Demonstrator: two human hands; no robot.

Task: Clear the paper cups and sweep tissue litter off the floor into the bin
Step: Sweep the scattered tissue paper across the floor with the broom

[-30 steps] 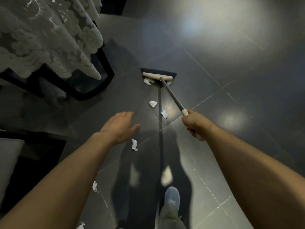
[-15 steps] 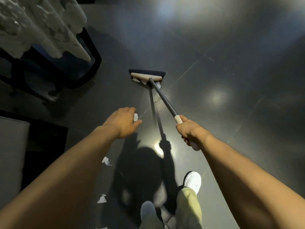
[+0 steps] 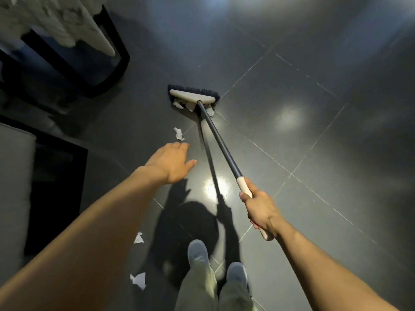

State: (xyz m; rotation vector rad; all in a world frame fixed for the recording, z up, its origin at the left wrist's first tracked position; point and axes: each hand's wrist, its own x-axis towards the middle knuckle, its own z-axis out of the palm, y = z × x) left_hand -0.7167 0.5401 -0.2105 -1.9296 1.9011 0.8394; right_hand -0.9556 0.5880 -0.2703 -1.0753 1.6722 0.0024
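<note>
A broom point(image 3: 192, 97) with a cream head and dark bristles rests on the dark tiled floor ahead of me. Its grey handle point(image 3: 219, 140) runs back to my right hand point(image 3: 260, 209), which is shut on the cream grip. Several white tissue scraps point(image 3: 189, 106) lie bunched against the near side of the broom head. One loose tissue piece point(image 3: 179, 134) lies just beyond my left hand point(image 3: 171, 161), which hovers open, palm down, holding nothing. Two more tissue scraps point(image 3: 138, 238) point(image 3: 138, 280) lie on the floor by my left forearm. No cups or bin are in view.
A black-framed table point(image 3: 105, 70) draped in a white lace cloth point(image 3: 56, 25) stands at the upper left. A grey cushioned seat point(image 3: 13, 187) on a dark base sits at the left edge. My feet in grey shoes point(image 3: 197, 252) stand at the bottom centre.
The broom has dragged tissue scraps toward me, with more gathered at its head. I have stepped, both feet now together. My left hand stays open beside the handle.
</note>
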